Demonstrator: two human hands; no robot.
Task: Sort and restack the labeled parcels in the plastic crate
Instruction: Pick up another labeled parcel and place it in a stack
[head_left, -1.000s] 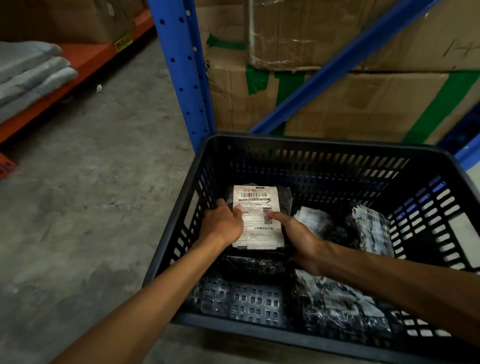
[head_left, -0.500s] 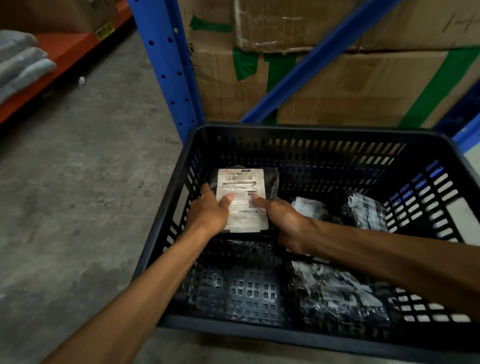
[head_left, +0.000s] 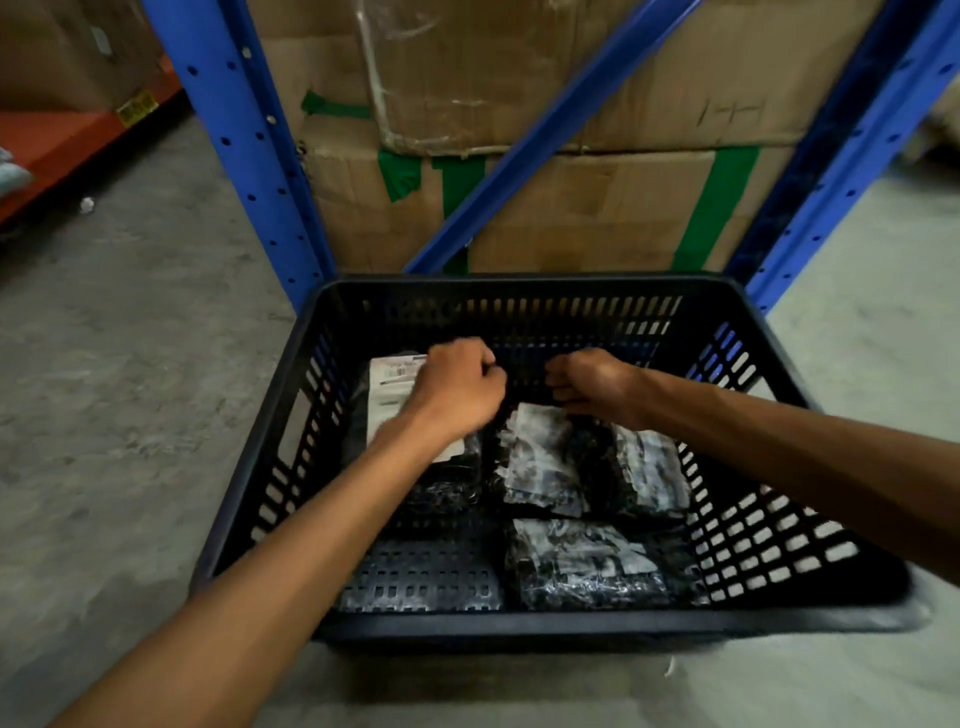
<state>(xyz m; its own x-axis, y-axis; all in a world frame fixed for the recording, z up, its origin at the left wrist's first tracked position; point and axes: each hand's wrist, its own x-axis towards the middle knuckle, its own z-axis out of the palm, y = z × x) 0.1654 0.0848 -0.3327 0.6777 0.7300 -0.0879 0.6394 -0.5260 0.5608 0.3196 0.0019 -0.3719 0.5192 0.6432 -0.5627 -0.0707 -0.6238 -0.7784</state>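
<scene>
Sorting underway in black plastic crate (head_left: 519, 291): labeled parcel (head_left: 395, 395) lying far-left; three more parcels (head_left: 545, 457) crowding right side, unstacked. Left hand (head_left: 457, 387), right hand (head_left: 592, 382) hovering curled, apparently gripping nothing.

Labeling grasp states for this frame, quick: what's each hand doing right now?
Left hand: curled shut above the labeled parcel; no clear grasp on it.
Right hand: curled shut over the crate; whether it holds anything cannot be told.
</scene>
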